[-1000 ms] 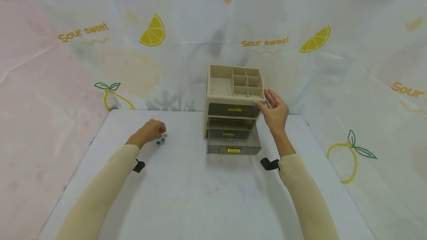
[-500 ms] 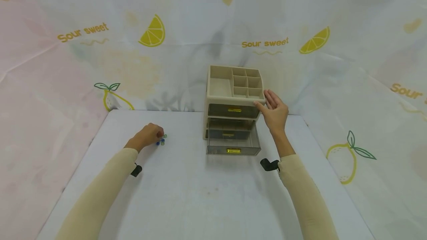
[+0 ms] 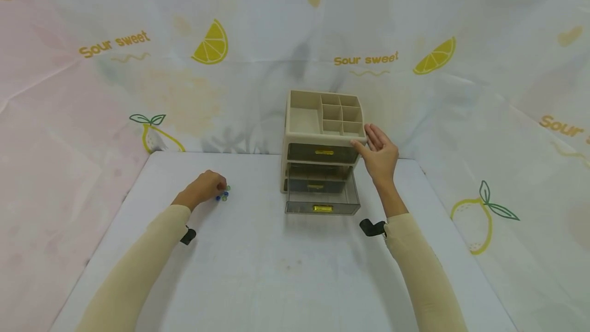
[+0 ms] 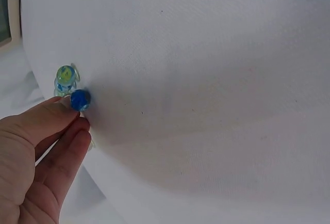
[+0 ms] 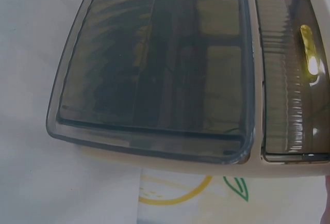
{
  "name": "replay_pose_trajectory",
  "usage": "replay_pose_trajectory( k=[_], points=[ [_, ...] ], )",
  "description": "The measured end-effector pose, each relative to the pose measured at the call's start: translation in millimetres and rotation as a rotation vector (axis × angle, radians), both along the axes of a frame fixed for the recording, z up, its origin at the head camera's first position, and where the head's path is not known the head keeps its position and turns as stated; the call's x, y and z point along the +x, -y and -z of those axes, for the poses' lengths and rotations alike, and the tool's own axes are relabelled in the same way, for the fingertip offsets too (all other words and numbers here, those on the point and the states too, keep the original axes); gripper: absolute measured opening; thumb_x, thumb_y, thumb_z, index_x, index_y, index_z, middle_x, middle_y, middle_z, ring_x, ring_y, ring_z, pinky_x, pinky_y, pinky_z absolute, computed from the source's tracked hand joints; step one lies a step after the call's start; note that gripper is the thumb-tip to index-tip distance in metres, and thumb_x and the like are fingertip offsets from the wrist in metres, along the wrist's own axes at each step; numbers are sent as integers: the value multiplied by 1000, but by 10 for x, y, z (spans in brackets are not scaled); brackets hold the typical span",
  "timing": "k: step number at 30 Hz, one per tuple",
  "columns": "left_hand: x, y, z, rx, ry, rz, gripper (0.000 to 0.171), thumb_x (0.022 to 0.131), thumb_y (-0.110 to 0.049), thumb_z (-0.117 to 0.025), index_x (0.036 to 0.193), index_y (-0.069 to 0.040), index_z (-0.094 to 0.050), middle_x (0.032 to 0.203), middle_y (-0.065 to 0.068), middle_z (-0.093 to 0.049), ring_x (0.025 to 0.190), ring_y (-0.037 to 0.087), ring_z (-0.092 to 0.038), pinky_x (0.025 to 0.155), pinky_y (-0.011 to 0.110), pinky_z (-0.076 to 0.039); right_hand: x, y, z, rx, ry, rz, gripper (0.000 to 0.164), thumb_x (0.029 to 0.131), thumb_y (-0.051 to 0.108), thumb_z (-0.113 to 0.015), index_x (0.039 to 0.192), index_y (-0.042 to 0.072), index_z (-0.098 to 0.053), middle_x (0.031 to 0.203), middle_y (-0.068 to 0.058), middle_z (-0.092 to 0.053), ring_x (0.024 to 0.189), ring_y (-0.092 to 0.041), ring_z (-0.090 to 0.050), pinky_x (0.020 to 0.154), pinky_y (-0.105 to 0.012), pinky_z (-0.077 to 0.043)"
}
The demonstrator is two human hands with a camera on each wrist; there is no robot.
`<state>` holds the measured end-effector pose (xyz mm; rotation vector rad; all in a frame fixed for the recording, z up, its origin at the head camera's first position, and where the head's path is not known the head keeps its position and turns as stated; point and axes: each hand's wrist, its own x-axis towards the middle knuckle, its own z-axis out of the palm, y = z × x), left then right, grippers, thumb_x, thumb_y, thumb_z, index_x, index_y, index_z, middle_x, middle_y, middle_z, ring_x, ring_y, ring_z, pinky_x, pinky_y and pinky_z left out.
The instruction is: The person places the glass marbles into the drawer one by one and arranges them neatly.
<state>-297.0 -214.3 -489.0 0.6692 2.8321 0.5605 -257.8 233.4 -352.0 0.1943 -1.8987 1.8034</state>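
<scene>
Lemon-printed sheeting [image 3: 258, 91] backs the white table [image 3: 276, 281], where small marbles [image 3: 224, 199] lie well left of the cabinet [image 3: 295, 138] and its pulled-out drawer [image 3: 297, 208]. I'd judge picking up marbles the step in hand. My left hand [image 3: 203, 187] has thumb and fingertips close together at a blue marble [image 4: 80, 100] — pinched or merely beside, I can't tell. My right hand [image 3: 380, 158] grips the cabinet's front corner. Next calls for a light pinch — no scattering.

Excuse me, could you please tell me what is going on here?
A person is working at a white table. The left hand is right at a few small blue and greenish marbles; whether it grips one is unclear. The right hand rests against the upper right corner of a beige drawer unit, whose middle drawer stands pulled out.
</scene>
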Motion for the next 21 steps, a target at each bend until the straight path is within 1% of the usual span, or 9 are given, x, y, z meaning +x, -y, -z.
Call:
replay_pose_trajectory(
  k=[3,5,11,14,16,19,21],
  points=[
    [-13,14,18,26,-4,-8,12,85,3,-70,95,-1,-73,94,9,-70,89,25,-63,82,42,-54,1,0,-5,0,1,-3,66,76,-7,-79,134,-10,-50,133,-25,-54,126,-25,-53,103,-32,-42],
    [-17,25,21,63,-14,-11,12,85,2,-70,96,-1,-73,95,9,-70,91,26,-64,83,43,-53,5,0,-10,0,4,-3,66,76,-7,-79,135,-10,-50,134,-25,-53,126,-25,-52,103,-32,-42],
    [-14,37,-6,203,-46,-29,14,88,-2,-70,101,0,-73,96,10,-72,92,27,-66,83,45,-54,11,3,-27,5,-3,3,65,76,-7,-79,135,-11,-49,133,-25,-54,126,-26,-52,103,-32,-42],
    [-1,9,-20,287,-56,-60,16,89,-6,-70,104,-1,-73,99,10,-72,93,28,-67,83,45,-54,9,2,-28,9,-7,3,65,76,-7,-79,134,-11,-50,133,-25,-54,126,-26,-52,102,-32,-42],
    [8,-17,-21,340,-61,-81,17,90,-11,-71,105,-4,-74,100,8,-73,94,28,-68,83,45,-55,9,1,-23,13,-7,3,65,76,-7,-79,134,-11,-50,133,-25,-54,126,-27,-52,102,-31,-42],
    [16,-80,-53,407,-53,-113,18,90,-20,-72,104,-9,-75,100,4,-73,97,26,-68,84,44,-55,11,-3,-14,18,2,4,66,76,-8,-79,134,-11,-49,133,-26,-53,126,-27,-52,102,-31,-43],
    [19,-124,-90,442,-58,-116,17,90,-23,-72,103,-12,-76,100,2,-73,99,26,-67,85,44,-54,14,0,-9,19,1,-2,66,76,-8,-78,135,-12,-49,133,-27,-53,127,-28,-52,101,-31,-43]
  ],
)
